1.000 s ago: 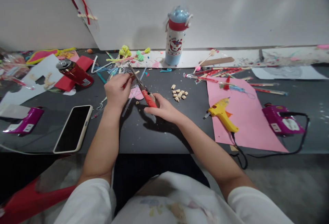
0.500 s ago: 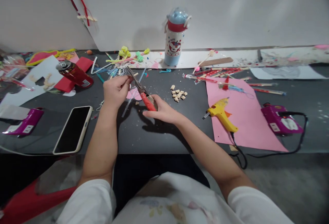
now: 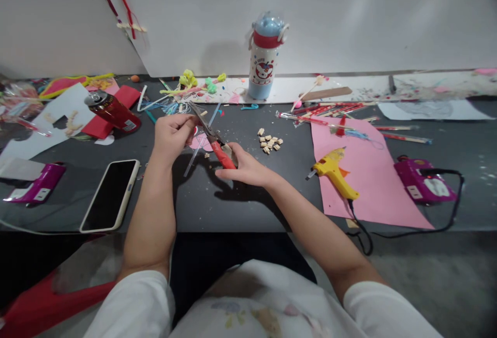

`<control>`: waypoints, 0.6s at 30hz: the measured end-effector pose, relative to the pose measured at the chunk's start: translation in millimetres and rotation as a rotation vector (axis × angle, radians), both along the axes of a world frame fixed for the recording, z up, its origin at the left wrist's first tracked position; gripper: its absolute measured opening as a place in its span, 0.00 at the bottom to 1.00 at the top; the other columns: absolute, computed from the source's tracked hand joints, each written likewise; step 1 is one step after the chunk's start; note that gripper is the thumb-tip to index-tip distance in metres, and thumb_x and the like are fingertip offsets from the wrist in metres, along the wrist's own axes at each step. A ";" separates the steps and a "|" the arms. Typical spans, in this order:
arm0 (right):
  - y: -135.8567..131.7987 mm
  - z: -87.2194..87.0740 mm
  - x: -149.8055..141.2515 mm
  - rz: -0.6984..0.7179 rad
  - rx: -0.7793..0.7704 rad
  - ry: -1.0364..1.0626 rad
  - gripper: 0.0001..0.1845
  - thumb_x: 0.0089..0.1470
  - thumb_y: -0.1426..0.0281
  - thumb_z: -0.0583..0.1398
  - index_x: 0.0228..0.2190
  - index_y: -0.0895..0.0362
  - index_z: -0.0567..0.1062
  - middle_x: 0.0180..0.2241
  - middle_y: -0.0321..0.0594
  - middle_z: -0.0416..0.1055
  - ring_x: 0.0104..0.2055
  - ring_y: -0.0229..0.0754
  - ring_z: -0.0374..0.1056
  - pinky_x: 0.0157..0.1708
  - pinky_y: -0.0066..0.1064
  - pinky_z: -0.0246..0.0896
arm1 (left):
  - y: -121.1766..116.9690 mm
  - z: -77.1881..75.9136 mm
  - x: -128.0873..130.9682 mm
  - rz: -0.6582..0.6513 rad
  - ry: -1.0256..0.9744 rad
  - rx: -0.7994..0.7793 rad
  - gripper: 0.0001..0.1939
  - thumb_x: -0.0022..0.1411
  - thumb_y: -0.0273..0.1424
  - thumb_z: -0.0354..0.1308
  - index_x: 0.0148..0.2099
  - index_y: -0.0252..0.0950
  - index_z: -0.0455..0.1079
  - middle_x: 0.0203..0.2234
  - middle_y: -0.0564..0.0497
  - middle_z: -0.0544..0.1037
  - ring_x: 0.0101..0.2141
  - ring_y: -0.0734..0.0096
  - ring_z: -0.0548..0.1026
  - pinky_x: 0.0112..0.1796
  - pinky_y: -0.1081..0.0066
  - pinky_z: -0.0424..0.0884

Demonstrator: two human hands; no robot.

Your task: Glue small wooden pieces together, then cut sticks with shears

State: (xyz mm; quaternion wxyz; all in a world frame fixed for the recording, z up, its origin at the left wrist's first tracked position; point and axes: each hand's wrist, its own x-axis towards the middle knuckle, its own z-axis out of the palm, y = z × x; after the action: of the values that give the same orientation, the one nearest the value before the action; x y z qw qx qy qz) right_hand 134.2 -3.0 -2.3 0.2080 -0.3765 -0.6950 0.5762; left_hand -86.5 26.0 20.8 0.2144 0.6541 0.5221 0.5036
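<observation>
My right hand [image 3: 248,166] is wrapped around the red handles of a pair of scissors [image 3: 212,133], whose metal blades point up and to the left. Close beside the blades, my left hand [image 3: 173,136] is closed in a pinch; what sits between its fingertips is too small to make out. A short pale piece [image 3: 203,114] shows by the blades. Under the scissors lie a pink paper shape [image 3: 202,142] and a clear thin stick [image 3: 191,162]. To the right is a small pile of short, light wooden pieces [image 3: 269,141].
A water bottle [image 3: 265,58] stands at the back. On the left are a tilted red can [image 3: 112,111] and a phone [image 3: 111,195]. A yellow glue gun [image 3: 336,172] lies on pink paper [image 3: 373,188] at right, its cord near the table edge. Purple devices [image 3: 425,180] lie at both sides.
My left hand has shifted very slightly to the left. The scissors and my right hand are almost where they were.
</observation>
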 end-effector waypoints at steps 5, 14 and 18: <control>1.2 -2.3 -0.7 0.004 0.007 0.005 0.38 0.47 0.52 0.66 0.51 0.59 0.61 0.38 0.37 0.66 0.38 0.39 0.64 0.39 0.32 0.58 | 2.8 -4.5 -5.7 -0.057 -0.153 -0.076 0.23 0.54 0.47 0.66 0.19 0.37 0.67 0.09 0.57 0.60 0.11 0.80 0.56 0.13 0.74 0.50; 0.4 -7.1 -2.5 -0.096 0.007 0.024 0.29 0.47 0.49 0.64 0.42 0.56 0.67 0.36 0.40 0.68 0.38 0.45 0.67 0.37 0.37 0.62 | 10.5 -14.5 0.9 -0.034 -0.199 -0.141 0.23 0.54 0.50 0.65 0.21 0.37 0.68 0.10 0.56 0.63 0.12 0.80 0.60 0.14 0.75 0.55; 6.9 -14.6 -3.8 -0.170 -0.020 0.053 0.26 0.49 0.49 0.62 0.41 0.55 0.68 0.35 0.41 0.69 0.39 0.46 0.68 0.36 0.38 0.65 | 12.3 -19.0 13.1 -0.026 -0.281 -0.315 0.30 0.50 0.58 0.64 0.40 0.36 0.73 0.20 0.51 0.75 0.20 0.73 0.73 0.21 0.73 0.69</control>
State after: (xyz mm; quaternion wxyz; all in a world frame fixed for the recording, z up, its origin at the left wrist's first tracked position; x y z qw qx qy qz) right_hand 130.3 3.9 -16.8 0.2708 -0.4208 -0.6488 0.5733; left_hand -73.4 38.2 1.8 0.3913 0.5424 0.5507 0.4994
